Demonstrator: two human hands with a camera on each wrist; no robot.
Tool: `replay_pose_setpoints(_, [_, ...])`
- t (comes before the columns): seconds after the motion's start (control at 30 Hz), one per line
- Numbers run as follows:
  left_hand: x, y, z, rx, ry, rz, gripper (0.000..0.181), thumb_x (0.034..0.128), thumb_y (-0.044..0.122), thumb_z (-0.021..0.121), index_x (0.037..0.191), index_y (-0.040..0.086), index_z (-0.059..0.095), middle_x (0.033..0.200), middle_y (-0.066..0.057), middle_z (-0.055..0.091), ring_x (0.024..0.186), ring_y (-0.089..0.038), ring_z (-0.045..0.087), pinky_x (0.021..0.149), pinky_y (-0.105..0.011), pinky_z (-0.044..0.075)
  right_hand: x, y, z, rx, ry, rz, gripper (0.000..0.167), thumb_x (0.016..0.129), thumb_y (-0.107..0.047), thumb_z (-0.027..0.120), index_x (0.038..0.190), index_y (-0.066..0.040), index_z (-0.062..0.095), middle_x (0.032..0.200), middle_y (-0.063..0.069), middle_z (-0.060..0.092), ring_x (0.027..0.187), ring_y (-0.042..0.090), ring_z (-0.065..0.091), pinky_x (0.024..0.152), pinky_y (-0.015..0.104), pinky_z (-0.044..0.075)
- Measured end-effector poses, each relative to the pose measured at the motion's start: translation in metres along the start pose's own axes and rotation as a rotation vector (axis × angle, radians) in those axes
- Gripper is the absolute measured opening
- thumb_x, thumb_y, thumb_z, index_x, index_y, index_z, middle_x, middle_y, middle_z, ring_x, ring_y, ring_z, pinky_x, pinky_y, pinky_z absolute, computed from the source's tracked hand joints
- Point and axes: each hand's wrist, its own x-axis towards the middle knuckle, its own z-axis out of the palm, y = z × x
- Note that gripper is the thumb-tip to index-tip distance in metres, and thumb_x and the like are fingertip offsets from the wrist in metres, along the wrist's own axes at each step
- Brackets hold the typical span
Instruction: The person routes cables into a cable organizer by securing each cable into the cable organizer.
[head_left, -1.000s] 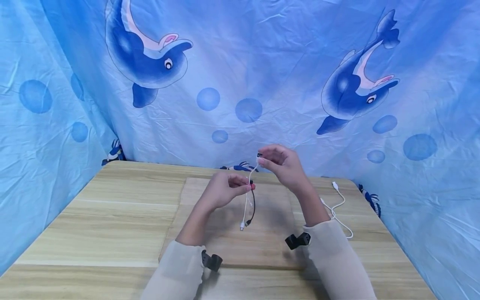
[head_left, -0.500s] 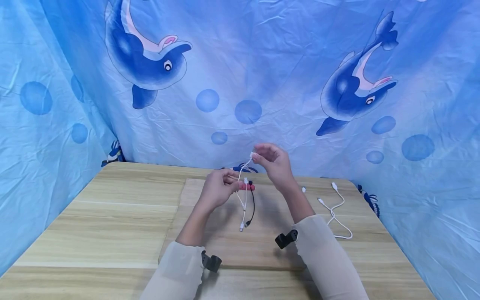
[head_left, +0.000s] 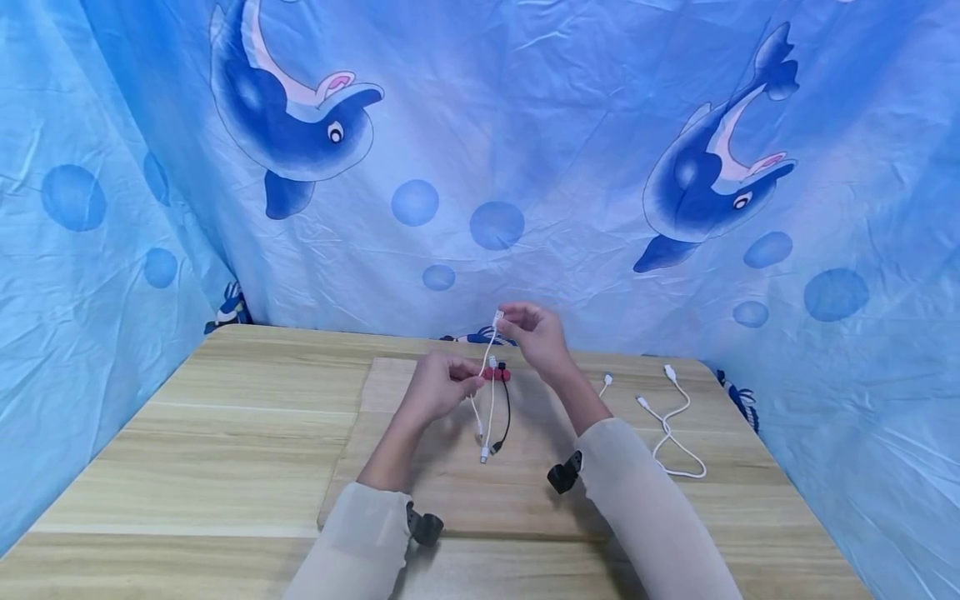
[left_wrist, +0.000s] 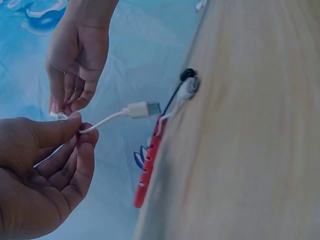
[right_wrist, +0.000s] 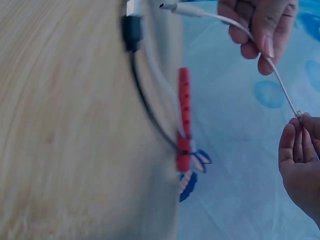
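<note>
My left hand (head_left: 441,385) pinches a thin white USB cable (left_wrist: 105,121) between thumb and finger. The cable's lower plug (left_wrist: 142,110) hangs free past that hand. Higher up and to the right, my right hand (head_left: 538,337) pinches the cable's other end by a small white plug (head_left: 498,317), partly hidden by the fingertips. Just behind the cable lies a red cable holder (right_wrist: 184,100) with a row of holes or slots. A black cable (head_left: 508,412) and another white cable (head_left: 490,417) run from it toward me.
The holder lies at the far part of a wooden board (head_left: 442,500) on a wood-grain table (head_left: 225,450). A loose white cable (head_left: 678,408) lies to the right, and another white plug (head_left: 607,379) shows beside my right forearm. A blue dolphin curtain (head_left: 465,150) hangs behind.
My right hand has moved left and slightly down with the cable's end. The left hand has shifted slightly left, and more of the red holder shows between the hands.
</note>
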Motion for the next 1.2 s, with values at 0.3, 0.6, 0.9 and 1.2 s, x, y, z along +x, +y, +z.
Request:
replay_pose_setpoints(0.3, [0.001, -0.011, 0.005, 0.028, -0.058, -0.030, 0.008, 0.0895, 0.004, 0.077, 0.096, 0.001, 0.079, 0.081, -0.003, 0.075, 0.072, -0.013, 0.066, 0.070, -0.030, 0.055, 0.006, 0.018, 0.011, -0.157, -0.079, 0.035, 0.024, 0.093, 0.002, 0.071, 0.116, 0.003, 0.070, 0.098, 0.016, 0.072, 0.094, 0.041, 0.071, 0.091, 0.055, 0.055])
replay_pose_setpoints(0.6, [0.000, -0.015, 0.008, 0.092, -0.081, -0.011, 0.014, 0.0887, 0.002, 0.075, 0.103, 0.000, 0.079, 0.087, -0.006, 0.076, 0.079, -0.015, 0.067, 0.077, -0.033, 0.055, 0.010, 0.028, 0.014, -0.227, -0.090, 0.054, 0.022, 0.094, 0.003, 0.070, 0.116, 0.003, 0.070, 0.096, 0.016, 0.071, 0.090, 0.036, 0.071, 0.082, 0.039, 0.059])
replay_pose_setpoints(0.9, [0.000, -0.019, 0.013, 0.064, -0.148, -0.093, 0.010, 0.0911, 0.002, 0.073, 0.098, 0.003, 0.080, 0.078, -0.005, 0.075, 0.055, -0.016, 0.061, 0.051, -0.026, 0.049, 0.012, 0.044, 0.008, -0.347, -0.161, 0.086, 0.027, 0.095, -0.001, 0.071, 0.121, 0.004, 0.070, 0.101, 0.013, 0.074, 0.092, 0.023, 0.069, 0.080, 0.030, 0.056])
replay_pose_setpoints(1.2, [0.000, -0.024, 0.019, 0.141, -0.158, -0.081, 0.009, 0.0899, 0.006, 0.076, 0.097, 0.008, 0.081, 0.088, 0.000, 0.076, 0.082, -0.017, 0.064, 0.072, -0.032, 0.052, 0.013, 0.053, 0.007, -0.443, -0.195, 0.093, 0.023, 0.094, 0.001, 0.070, 0.117, 0.006, 0.070, 0.094, 0.009, 0.072, 0.089, 0.021, 0.066, 0.079, 0.030, 0.054])
